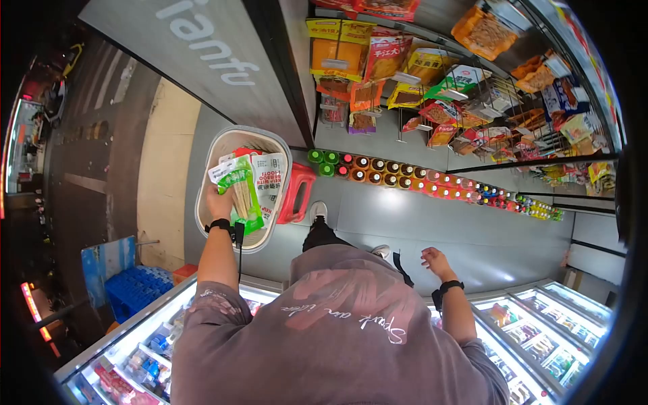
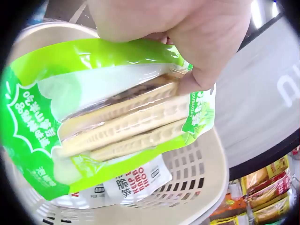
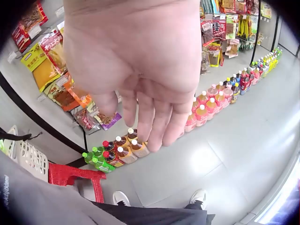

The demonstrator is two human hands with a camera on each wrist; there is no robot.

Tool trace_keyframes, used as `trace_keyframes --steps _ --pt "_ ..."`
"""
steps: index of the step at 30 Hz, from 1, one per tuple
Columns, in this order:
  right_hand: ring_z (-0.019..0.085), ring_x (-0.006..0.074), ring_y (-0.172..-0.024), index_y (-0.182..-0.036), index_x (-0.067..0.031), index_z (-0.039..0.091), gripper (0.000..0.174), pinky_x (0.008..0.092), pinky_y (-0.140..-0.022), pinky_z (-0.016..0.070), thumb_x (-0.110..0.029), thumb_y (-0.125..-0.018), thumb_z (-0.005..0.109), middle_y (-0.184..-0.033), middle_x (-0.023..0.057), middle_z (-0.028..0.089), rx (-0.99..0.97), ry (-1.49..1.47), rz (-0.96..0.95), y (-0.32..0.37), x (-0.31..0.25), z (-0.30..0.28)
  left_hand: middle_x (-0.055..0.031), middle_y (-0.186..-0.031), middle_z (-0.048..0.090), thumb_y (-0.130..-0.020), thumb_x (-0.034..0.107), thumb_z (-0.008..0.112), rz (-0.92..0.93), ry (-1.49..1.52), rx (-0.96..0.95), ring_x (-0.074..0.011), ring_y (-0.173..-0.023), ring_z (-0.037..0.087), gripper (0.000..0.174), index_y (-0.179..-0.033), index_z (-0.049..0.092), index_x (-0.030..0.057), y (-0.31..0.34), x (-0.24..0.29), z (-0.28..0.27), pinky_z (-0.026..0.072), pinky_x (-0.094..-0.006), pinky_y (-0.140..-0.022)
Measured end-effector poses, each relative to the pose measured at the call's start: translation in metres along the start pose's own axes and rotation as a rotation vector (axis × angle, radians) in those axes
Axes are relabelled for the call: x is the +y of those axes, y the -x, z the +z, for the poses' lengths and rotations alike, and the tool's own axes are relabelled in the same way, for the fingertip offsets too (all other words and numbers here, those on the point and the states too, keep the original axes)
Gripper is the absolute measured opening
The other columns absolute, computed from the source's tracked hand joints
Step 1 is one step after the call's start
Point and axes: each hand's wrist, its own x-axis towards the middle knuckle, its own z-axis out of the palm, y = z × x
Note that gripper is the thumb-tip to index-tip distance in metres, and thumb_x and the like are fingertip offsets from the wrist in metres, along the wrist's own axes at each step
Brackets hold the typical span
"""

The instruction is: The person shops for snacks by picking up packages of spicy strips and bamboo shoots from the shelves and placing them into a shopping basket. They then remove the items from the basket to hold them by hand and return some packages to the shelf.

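Observation:
My left hand (image 1: 217, 202) pinches one end of a green-edged clear bag of pale bamboo shoots (image 2: 126, 126) between thumb and fingers. The bag is held at the mouth of a cream plastic basket (image 1: 214, 145). Beneath it, inside the basket, lie white packets with red lettering (image 2: 140, 180), partly covered by the green bag. In the head view a bit of red packaging (image 1: 248, 152) shows near the basket's far end. Out to the other side, my right hand (image 3: 136, 61) hangs with loosely bent fingers and holds nothing.
A red plastic stool (image 1: 295, 192) stands beside the basket. Rows of drink bottles (image 1: 405, 177) line the floor below racks of hanging snack packets (image 1: 432, 88). Lit freezer cases (image 1: 145, 358) run along my near side. A blue crate (image 1: 142, 290) sits at the left.

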Motion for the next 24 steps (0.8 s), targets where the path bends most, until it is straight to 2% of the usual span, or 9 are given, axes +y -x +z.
trace_keyframes --steps 2,5,6,9,11,13,17,21,24 --pt "0.067 0.0192 -0.074 -0.109 -0.0031 0.059 0.027 0.0307 -0.062 0.0515 -0.023 -0.092 0.054 -0.092 0.0104 0.067 -0.004 -0.102 0.029 -0.005 0.018 -0.010 -0.0083 -0.086 0.063 -0.073 0.005 0.073 -0.067 0.193 0.001 -0.0153 -0.076 0.060 0.028 -0.093 0.055 -0.0005 0.015 0.043 -0.020 0.0473 -0.0292 -0.069" --pt "0.067 0.0198 -0.075 -0.111 -0.0031 0.058 0.028 0.0309 -0.063 0.0515 -0.024 -0.093 0.053 -0.094 0.0101 0.067 0.002 -0.221 0.049 -0.012 0.039 -0.019 -0.0076 -0.092 0.063 -0.075 0.002 0.069 0.024 0.387 -0.049 -0.0138 -0.080 0.059 0.030 -0.100 0.053 -0.0005 0.025 0.069 -0.047 0.0466 -0.0271 -0.072" --pt "0.067 0.0198 -0.075 -0.111 -0.0031 0.058 0.028 0.0309 -0.063 0.0515 -0.024 -0.093 0.053 -0.094 0.0101 0.067 -0.004 -0.228 0.029 -0.015 0.044 -0.022 -0.0088 -0.101 0.063 -0.077 -0.001 0.066 -0.021 0.524 -0.120 -0.0146 -0.087 0.060 0.035 -0.108 0.051 -0.0010 0.040 0.090 -0.057 0.0465 -0.0276 -0.079" --pt "0.066 0.0189 -0.077 -0.112 -0.0030 0.057 0.030 0.0304 -0.063 0.0513 -0.026 -0.093 0.053 -0.096 0.0098 0.066 -0.020 -0.284 -0.075 -0.023 0.053 -0.035 -0.0094 -0.107 0.062 -0.079 -0.003 0.062 0.054 0.672 -0.218 -0.0162 -0.094 0.061 0.038 -0.114 0.050 -0.0012 0.105 0.188 -0.073 0.0465 -0.0289 -0.084" --pt "0.066 0.0176 -0.080 -0.112 -0.0032 0.057 0.030 0.0294 -0.064 0.0509 -0.027 -0.094 0.054 -0.095 0.0094 0.066 -0.013 -0.267 -0.277 -0.027 0.048 -0.045 -0.0100 -0.112 0.061 -0.079 -0.003 0.060 0.128 0.672 -0.305 -0.0178 -0.101 0.060 0.041 -0.118 0.049 -0.0003 0.138 0.219 -0.063 0.0457 -0.0313 -0.090" --pt "0.065 0.0169 -0.083 -0.114 -0.0035 0.057 0.030 0.0291 -0.067 0.0514 -0.025 -0.094 0.055 -0.098 0.0089 0.066 -0.020 -0.294 -0.445 -0.002 0.023 -0.061 -0.0102 -0.112 0.061 -0.079 -0.001 0.061 0.133 0.903 -0.547 -0.0179 -0.102 0.060 0.044 -0.121 0.049 0.0009 0.182 0.258 -0.033 0.0449 -0.0329 -0.093" --pt "0.060 0.0178 -0.101 -0.124 -0.0044 0.051 0.039 0.0310 -0.083 0.0502 -0.025 -0.092 0.061 -0.116 0.0095 0.060 -0.114 -0.491 -0.707 0.073 -0.017 -0.097 -0.0084 -0.114 0.061 -0.078 0.002 0.064 0.127 0.959 -0.939 -0.0178 -0.104 0.059 0.046 -0.122 0.049 0.0018 0.290 0.341 0.051 0.0444 -0.0337 -0.096" --pt "0.051 0.0235 -0.118 -0.139 -0.0059 0.029 0.060 0.0346 -0.091 0.0469 -0.025 -0.092 0.060 -0.132 0.0147 0.046 -0.266 -0.800 -0.930 0.134 -0.008 -0.135 -0.0071 -0.114 0.062 -0.078 0.001 0.066 0.094 0.931 -1.327 -0.0171 -0.103 0.060 0.045 -0.120 0.051 0.0029 0.402 0.409 0.142 0.0449 -0.0340 -0.096" --pt "0.047 0.0225 -0.122 -0.140 -0.0049 0.023 0.066 0.0354 -0.099 0.0409 -0.024 -0.090 0.062 -0.133 0.0148 0.044 0.016 -0.965 -1.015 0.159 0.026 -0.159 -0.0066 -0.113 0.062 -0.081 0.001 0.065 0.101 0.845 -1.465 -0.0156 -0.102 0.060 0.040 -0.118 0.052 0.0035 0.468 0.445 0.197 0.0453 -0.0328 -0.094"
